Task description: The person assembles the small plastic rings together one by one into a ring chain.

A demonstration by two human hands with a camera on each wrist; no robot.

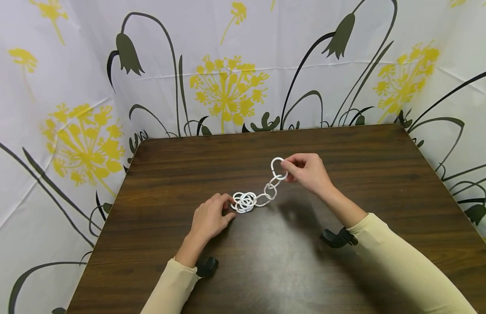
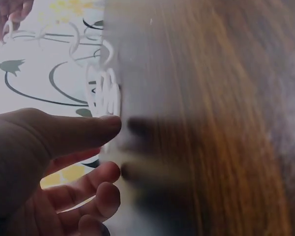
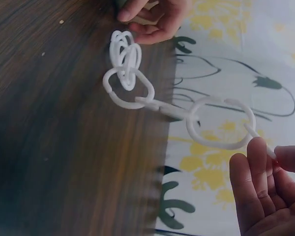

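A chain of white plastic rings runs from a small heap of rings on the table up to my right hand. Thumb and fingers of that hand pinch the end ring, raised above the tabletop. Several linked rings slope down from it to the heap, and in the right wrist view one large link hangs near the fingertips. My left hand rests low beside the heap, its index fingertip right at the heap's edge and the thumb held apart. The left wrist view has the stacked rings just beyond the thumb.
The dark wood-grain table extends around both hands. Behind it and at its sides hangs a white curtain with yellow and grey-green flower prints. Black wrist straps sit at the cuffs of both cream sleeves.
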